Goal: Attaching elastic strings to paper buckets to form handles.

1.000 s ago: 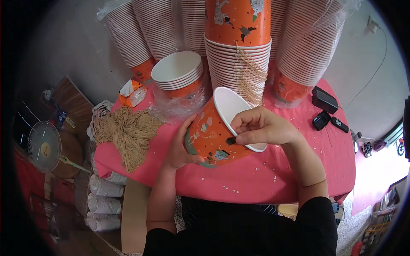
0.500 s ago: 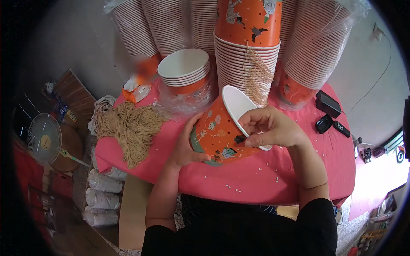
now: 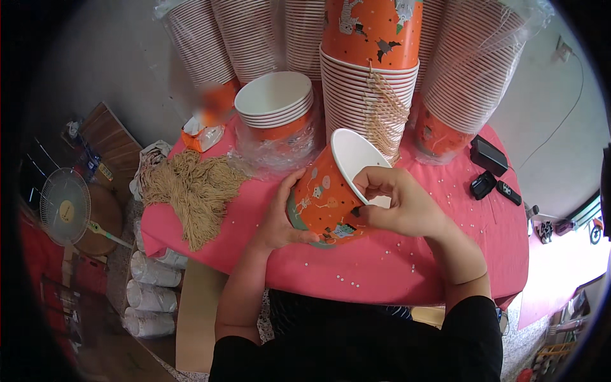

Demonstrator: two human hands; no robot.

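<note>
A large orange paper bucket [image 3: 326,194] with printed cartoon figures, a white rim and a green base is tilted over the near part of the table, its mouth facing up and right. Wrapped round its lower left side is my left hand [image 3: 278,219], thumb toward me under the base. My right hand [image 3: 404,207] is closed at the rim, with bent fingers inside the mouth and the thumb against the outer wall. A small dark spot shows at the thumb tip; I cannot tell whether it is print or a thing. Behind it rises a tall stack of nested buckets [image 3: 356,95] with twine loops hanging down its side.
Beige twine [image 3: 197,194] lies heaped at the left of the pink-covered table [image 3: 305,270]. A shorter bucket stack [image 3: 273,118] sits in plastic film; wrapped stacks [image 3: 474,63] stand behind. Small white dots are scattered about. A black case [image 3: 489,157] lies right, a fan [image 3: 65,207] left.
My right hand has turned slightly, and its fingers are more curled at the rim. The bucket has shifted a little; my left hand keeps its hold.
</note>
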